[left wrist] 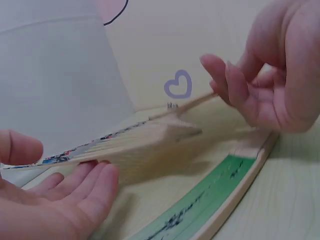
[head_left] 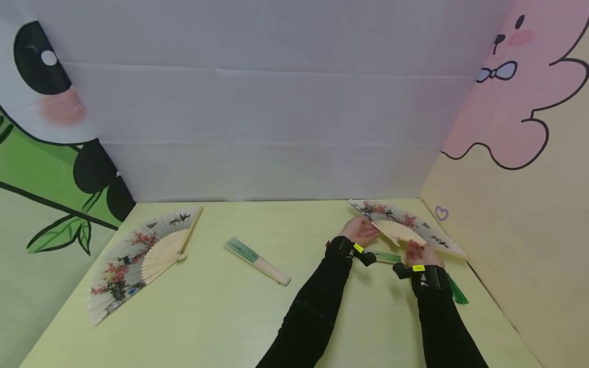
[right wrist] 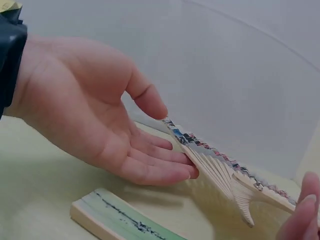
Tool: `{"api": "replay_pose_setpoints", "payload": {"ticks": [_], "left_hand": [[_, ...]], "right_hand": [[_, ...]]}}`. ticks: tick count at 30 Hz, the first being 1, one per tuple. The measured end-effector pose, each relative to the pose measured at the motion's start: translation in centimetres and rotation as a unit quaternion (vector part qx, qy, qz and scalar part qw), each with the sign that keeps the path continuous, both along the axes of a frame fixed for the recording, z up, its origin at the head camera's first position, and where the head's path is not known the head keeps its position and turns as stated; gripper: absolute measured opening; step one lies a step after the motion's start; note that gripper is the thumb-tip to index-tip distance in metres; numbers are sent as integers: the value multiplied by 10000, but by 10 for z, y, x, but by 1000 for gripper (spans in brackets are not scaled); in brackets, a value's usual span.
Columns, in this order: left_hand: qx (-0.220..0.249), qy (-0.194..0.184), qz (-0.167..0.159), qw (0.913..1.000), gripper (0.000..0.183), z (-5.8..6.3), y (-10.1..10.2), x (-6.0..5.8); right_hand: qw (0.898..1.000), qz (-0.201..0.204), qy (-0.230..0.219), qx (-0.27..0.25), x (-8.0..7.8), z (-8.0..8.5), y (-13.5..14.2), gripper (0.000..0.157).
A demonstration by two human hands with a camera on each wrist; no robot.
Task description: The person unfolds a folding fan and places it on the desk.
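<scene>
An open folding fan (head_left: 407,219), with pale wooden ribs and a leaf painted with pink blossoms, tilts at the back right of the table. My left hand (head_left: 359,231) holds its left edge, the thumb above and the fingers (right wrist: 170,170) underneath. At the opposite edge, my right hand (head_left: 424,254) pinches the outer stick between thumb and fingers, as the left wrist view shows. The pivot end of the fan points toward me, raised over the table. Below it lies a folded fan (left wrist: 200,200) with a green leaf, partly hidden by my wrists in the head view.
Another open blossom fan (head_left: 133,255) lies at the table's left side. A folded green fan (head_left: 257,260) rests slantwise mid-table. Beside my right wrist is a green tassel (head_left: 457,292). A white wall (head_left: 276,168) stands at the back, with a painted side wall (head_left: 515,220) at right.
</scene>
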State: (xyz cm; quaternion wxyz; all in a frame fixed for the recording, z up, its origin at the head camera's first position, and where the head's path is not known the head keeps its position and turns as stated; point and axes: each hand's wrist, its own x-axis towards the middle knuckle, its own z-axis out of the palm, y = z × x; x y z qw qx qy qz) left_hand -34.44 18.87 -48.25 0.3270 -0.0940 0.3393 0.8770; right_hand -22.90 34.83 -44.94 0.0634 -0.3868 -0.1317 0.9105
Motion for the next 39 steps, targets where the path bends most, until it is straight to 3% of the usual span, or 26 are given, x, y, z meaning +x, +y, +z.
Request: {"api": "replay_pose_setpoints", "payload": {"ticks": [4, 9, 15, 17, 19, 21, 24, 26, 28, 31, 33, 35, 37, 39], "left_hand": [[306, -217, -158, 9992, 54, 1, 5, 2], [543, -350, -115, 9978, 59, 4, 5, 5], [273, -94, 185, 9994, 64, 6, -1, 7], [-44, 223, 328, 9992, 64, 4, -2, 7], [-93, 622, 205, 9978, 58, -28, 5, -18], [-218, 1189, 84, 9926, 51, -56, 10, -40], [-656, 1769, -58, 9820, 43, -55, -2, -40], [-1174, 2039, -47, 9719, 38, -17, -25, -12], [-1692, 2326, -102, 9577, 32, 19, -53, 19], [-2165, 2899, -268, 9318, 28, 43, -94, 44], [-2536, 3207, -314, 9121, 26, 48, -119, 52], [-2766, 3326, -261, 9012, 25, 49, -145, 56], [-2955, 3361, -83, 8942, 23, 42, -171, 55], [-3061, 3291, 92, 8933, 23, 39, -197, 57]], "right_hand": [[9988, 24, -85, -478, -5, -11, 14, 19], [9963, 137, -73, -846, -12, -20, 26, 27], [9950, 164, 92, -984, -9, -24, 23, 28], [9979, -50, -13, -641, -4, -18, 15, 25], [9995, -267, -100, -143, 2, -11, 3, 24], [9962, -438, -302, 685, 6, -3, -12, 18], [9758, -37, -329, 2162, 9, 1, -34, 12], [9463, 635, -168, 3164, 7, 1, -48, 10], [9068, 1346, 53, 3995, 3, -1, -63, 13], [8375, 2494, 401, 4846, -4, -2, -89, 27], [7887, 3162, 615, 5237, -9, -2, -110, 34], [7293, 3725, 838, 5678, -13, -2, -135, 36], [6632, 4116, 1045, 6163, -16, -2, -161, 34], [5954, 4351, 1248, 6638, -18, -3, -187, 32]]}}
